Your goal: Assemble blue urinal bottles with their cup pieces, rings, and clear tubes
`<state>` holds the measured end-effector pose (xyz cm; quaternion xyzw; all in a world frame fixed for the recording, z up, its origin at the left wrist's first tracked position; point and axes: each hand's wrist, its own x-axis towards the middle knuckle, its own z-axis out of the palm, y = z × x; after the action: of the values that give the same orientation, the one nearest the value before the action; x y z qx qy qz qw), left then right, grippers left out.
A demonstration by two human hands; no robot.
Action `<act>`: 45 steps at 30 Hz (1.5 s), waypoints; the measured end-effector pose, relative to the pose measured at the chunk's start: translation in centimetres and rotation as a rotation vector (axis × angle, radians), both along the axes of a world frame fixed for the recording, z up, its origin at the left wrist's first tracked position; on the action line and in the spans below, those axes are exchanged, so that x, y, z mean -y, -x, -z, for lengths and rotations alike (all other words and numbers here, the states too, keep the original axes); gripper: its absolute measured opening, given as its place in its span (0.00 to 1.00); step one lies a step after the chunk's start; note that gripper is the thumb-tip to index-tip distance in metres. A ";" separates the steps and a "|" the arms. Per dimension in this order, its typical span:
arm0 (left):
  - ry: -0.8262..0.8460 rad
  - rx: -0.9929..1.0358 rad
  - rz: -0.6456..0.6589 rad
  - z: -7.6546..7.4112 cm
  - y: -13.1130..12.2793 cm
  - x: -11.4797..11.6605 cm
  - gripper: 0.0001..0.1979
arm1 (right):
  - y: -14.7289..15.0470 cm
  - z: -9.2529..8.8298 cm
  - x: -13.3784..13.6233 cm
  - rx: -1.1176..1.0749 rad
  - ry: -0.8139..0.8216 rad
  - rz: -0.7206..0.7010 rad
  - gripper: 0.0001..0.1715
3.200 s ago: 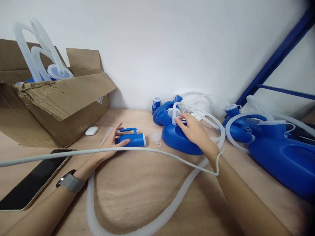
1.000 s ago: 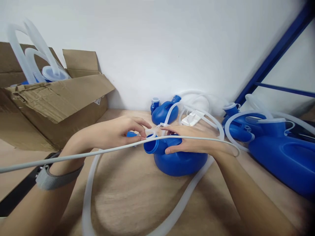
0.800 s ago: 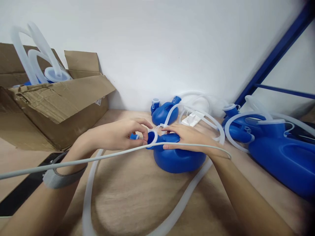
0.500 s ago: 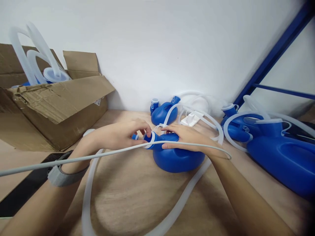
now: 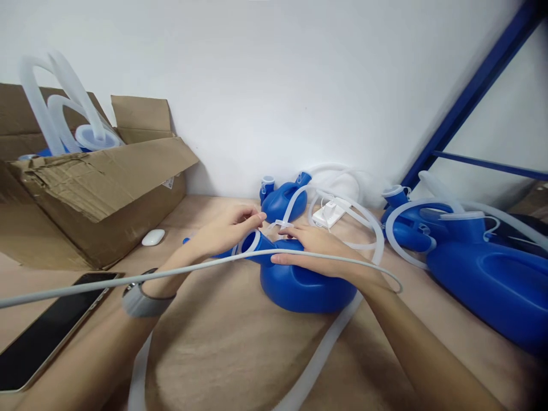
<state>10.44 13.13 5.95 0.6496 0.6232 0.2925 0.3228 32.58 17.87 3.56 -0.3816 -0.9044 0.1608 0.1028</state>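
Note:
A blue plastic urinal bottle [image 5: 306, 291] lies on the table in front of me, its white-rimmed mouth [image 5: 250, 242] facing left. My right hand [image 5: 314, 245] is wrapped over the bottle's top and handle. Just above the mouth is my left hand [image 5: 235, 228], thumb and fingers drawn together near a clear cap strap [image 5: 278, 224]; whatever they pinch is hidden. Under the left wrist, a smaller blue part [image 5: 225, 253] shows only partly. A translucent corrugated hose [image 5: 323, 348] loops toward me from beneath the bottle.
A cardboard box [image 5: 128, 211] with hoses and blue bottles stands at left. Nearby are a white mouse [image 5: 153, 237] and a phone [image 5: 51, 325]. A grey cable [image 5: 128, 279] crosses in front of my hands. Behind and right are more blue bottles [image 5: 483, 257] and a power strip [image 5: 329, 212].
My left hand has moved from inside the bottle's mouth to just above it, uncovering the opening. The small blue part now shows further left. My right hand stays on the bottle.

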 end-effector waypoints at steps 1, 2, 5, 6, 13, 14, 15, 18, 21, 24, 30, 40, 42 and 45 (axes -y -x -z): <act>0.052 0.086 -0.031 0.6 -0.4 -0.4 0.30 | 0.2 0.0 0.3 0.001 -0.001 0.015 0.42; 0.113 0.165 -0.062 1.1 -0.8 -0.6 0.27 | 0.4 0.0 0.7 0.007 -0.004 0.033 0.42; 0.237 0.431 -0.106 2.2 -1.8 -1.2 0.22 | 1.0 0.1 1.4 0.021 0.003 0.074 0.42; 0.262 0.486 -0.107 2.4 -2.0 -1.3 0.22 | 1.1 0.1 1.5 0.011 0.015 0.073 0.41; 0.237 0.470 -0.065 2.4 -2.0 -1.2 0.25 | -0.6 1.0 0.3 -0.287 0.010 -0.076 0.34; 0.236 0.458 -0.060 2.3 -1.9 -1.1 0.27 | -0.9 1.3 0.2 -0.364 -0.029 -0.100 0.32; 0.238 0.445 -0.054 2.3 -1.9 -1.0 0.28 | -1.3 1.6 0.2 -0.438 -0.081 -0.130 0.29; 0.247 0.395 -0.042 2.3 -1.9 -0.9 0.31 | -2.3 2.8 0.6 -0.552 -0.279 -0.183 0.18; 0.247 0.369 -0.036 2.6 -1.7 -0.9 0.33 | -3.4 4.1 1.1 -0.475 -0.435 -0.127 0.18; 0.248 0.370 -0.044 2.9 -1.6 -1.0 0.33 | -4.3 5.1 1.3 -0.441 -0.403 -0.030 0.20; 0.267 0.374 -0.069 2.7 -1.5 -0.9 0.33 | -5.1 5.4 1.3 -0.355 -0.287 0.048 0.23; 0.278 0.395 -0.044 3.0 -1.5 -1.2 0.33 | -9.7 10.6 0.4 -0.445 -0.483 -0.179 0.53; 0.284 0.385 -0.056 2.9 -1.6 -1.2 0.34 | -9.7 11.2 0.3 -0.476 -0.501 -0.186 0.56; 0.280 0.375 -0.048 3.1 -1.6 -1.4 0.39 | -9.5 11.5 0.3 -0.485 -0.516 -0.183 0.59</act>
<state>12.00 14.48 2.89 0.5178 0.6022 0.3264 0.5126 42.11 17.56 -7.90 -0.2114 -0.8950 0.0217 0.3923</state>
